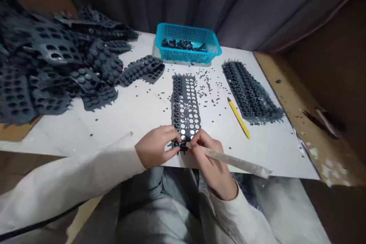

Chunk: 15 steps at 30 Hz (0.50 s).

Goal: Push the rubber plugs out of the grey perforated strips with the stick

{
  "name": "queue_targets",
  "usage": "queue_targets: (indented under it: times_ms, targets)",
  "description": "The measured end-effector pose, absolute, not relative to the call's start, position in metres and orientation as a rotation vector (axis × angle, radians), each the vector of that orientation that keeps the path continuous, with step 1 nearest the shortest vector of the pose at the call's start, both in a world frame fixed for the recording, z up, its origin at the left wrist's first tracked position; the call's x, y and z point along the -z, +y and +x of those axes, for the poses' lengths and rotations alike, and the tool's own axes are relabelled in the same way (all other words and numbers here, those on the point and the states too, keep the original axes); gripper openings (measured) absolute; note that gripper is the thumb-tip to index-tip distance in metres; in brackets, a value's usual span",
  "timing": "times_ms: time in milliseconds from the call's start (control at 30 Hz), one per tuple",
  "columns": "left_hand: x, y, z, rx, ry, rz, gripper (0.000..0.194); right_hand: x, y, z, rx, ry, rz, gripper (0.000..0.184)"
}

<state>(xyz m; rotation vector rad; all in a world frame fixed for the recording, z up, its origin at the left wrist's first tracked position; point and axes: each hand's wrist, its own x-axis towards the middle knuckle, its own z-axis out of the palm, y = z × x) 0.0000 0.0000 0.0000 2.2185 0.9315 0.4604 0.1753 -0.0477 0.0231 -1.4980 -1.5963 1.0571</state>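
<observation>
A long, narrow sheet of dark grey moulded rubber [185,103] lies lengthwise on a white tabletop [120,129], directly in front of the seated person, with its near end between their hands. Its surface is packed with rows of round openings. Along most of the sheet, shiny silver discs [190,106] fill the right-hand rows, while the left-hand rows show dark rings. The person's left hand [156,146] comes in from a white sleeve [71,171], its fingertips closed on the sheet's near end. The right hand [210,164] is clamped around a long, pale, wrapped strip [237,162], whose tip meets the same spot, though the fingers hide the exact contact. Tiny dark specks [208,84] are scattered across the table around the sheet. Just to the right lies a yellow pencil [238,118], and beyond it a second dark sheet [248,91] rests at a slant. Farther ahead sits a turquoise plastic mesh basket [185,55] holding small black pieces [183,45]. A large heap of similar dark rubber sheets [51,53] is piled on the left side of the table.
</observation>
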Motion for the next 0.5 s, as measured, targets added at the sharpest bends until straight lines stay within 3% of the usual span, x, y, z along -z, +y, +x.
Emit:
queue_targets:
  times_ms: [500]
  targets:
    - [0.0008,0.0013,0.0017,-0.469,0.955,2.239,0.006,-0.0167,-0.0451,0.1756,-1.052,-1.631,-1.494,0.015]
